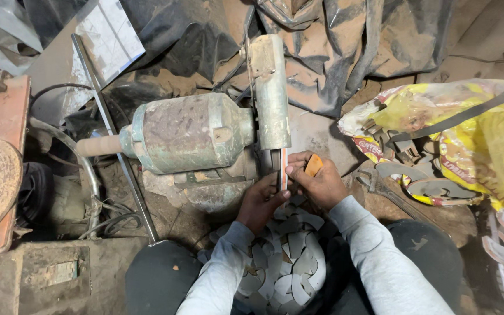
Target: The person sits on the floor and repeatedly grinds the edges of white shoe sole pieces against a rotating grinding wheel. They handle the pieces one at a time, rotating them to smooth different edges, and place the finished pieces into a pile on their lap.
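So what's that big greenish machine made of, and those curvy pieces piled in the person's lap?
The grinder looks like cast metal: chipped green paint with rusty brown patches. The curved pieces look like thin sheet metal, dull grey with flat, sharply cut edges, though which metal is unclear. Both hands press one to the wheel.

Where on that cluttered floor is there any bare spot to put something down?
Bare ground lies between the grinder and the yellow sack. Crowded spots: the pile of cut metal pieces under both hands, and the cables left of the grinder.

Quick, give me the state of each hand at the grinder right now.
Left hand: closed on the thin metal piece, pressing it up to the grinder.
Right hand: closed on the same metal piece from the other side.
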